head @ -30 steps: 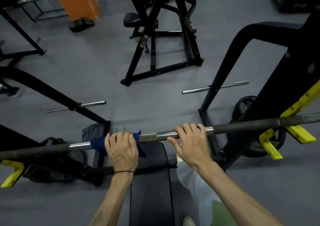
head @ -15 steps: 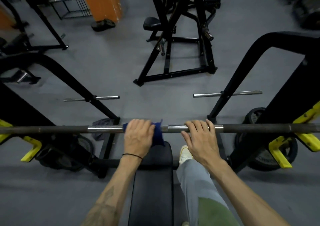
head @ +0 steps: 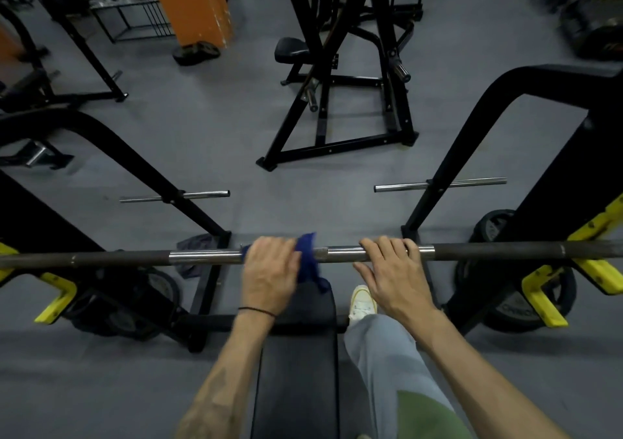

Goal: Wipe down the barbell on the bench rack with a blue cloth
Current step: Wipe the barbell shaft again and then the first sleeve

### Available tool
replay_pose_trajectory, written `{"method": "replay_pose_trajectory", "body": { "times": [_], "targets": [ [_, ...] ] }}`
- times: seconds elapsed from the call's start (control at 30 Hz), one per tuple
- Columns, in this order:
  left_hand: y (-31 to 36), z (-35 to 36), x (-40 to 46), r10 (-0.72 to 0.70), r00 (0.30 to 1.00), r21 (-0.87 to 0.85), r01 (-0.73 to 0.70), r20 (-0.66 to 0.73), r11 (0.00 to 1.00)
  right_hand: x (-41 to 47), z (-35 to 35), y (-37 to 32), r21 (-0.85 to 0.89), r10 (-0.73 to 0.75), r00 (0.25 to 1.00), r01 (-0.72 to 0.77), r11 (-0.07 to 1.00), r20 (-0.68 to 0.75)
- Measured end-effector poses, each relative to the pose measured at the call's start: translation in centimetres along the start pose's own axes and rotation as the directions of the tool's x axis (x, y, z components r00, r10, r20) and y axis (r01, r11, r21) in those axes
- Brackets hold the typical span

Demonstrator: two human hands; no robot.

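Your left hand (head: 269,272) is curled over the bar (head: 499,249), grasping the cloth (head: 308,263) around it just left of the bar's middle; a blue fold sticks up past your knuckles and a tail hangs down onto the head end of the bench (head: 296,371). Your right hand (head: 392,275) is clenched on the bare bar just right of the middle, fingers hooked over the chrome section, thumb below. The two hands are near each other, with a short knurled stretch of bar between them.

The bar lies level across the rack (head: 539,155), resting in the yellow hooks (head: 546,295) at both ends. It is dark toward the ends and shiny in the centre.

A plate (head: 512,310) leans at the rack's right foot; raised lettering shows on it, but it is too dark and blurred to read. A grey rag (head: 195,241) lies on the floor (head: 303,202) by the rack's left foot. No other writing is legible.
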State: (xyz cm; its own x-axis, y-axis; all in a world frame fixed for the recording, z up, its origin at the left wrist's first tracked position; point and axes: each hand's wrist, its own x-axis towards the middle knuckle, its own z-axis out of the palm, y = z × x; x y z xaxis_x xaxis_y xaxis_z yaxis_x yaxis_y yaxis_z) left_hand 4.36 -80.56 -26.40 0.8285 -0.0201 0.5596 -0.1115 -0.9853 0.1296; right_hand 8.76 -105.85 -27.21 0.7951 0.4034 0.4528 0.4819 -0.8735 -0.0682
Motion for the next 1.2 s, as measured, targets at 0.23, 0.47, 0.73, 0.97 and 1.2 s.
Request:
{"method": "replay_pose_trajectory", "body": {
  "times": [0.23, 0.47, 0.73, 0.97, 1.2],
  "targets": [
    [5.1, 1.9, 0.7, -0.312, 0.949, 0.065, 0.315, -0.052, 0.947, 0.3, 0.4, -1.6, -0.038, 0.094, 0.995, -0.095, 0.995, -0.010],
    [3.2, 1.0, 0.3, 0.089, 0.996, 0.004, -0.089, -0.005, 0.996, 0.5, 0.5, -0.1, -0.040, -0.006, 0.998, 0.003, 0.999, -0.063],
    [1.6, 1.3, 0.1, -0.278, 0.958, 0.093, 0.284, -0.069, 0.954, 0.8, 0.8, -1.3, -0.093, 0.084, 0.994, -0.090, 0.992, -0.074],
    [5.1, 2.5, 0.7, 0.158, 0.987, 0.037, -0.157, -0.020, 0.987, 1.3, 1.1, -0.1, -0.088, -0.018, 0.982, 0.002, 0.996, -0.187],
    [-2.8, -0.2, -1.2, -0.188, 0.980, 0.106, 0.194, -0.068, 0.975, 2.3, 0.9, 0.4, -0.137, -0.048, 0.996, 0.038, 0.990, -0.071]
  ]
}}
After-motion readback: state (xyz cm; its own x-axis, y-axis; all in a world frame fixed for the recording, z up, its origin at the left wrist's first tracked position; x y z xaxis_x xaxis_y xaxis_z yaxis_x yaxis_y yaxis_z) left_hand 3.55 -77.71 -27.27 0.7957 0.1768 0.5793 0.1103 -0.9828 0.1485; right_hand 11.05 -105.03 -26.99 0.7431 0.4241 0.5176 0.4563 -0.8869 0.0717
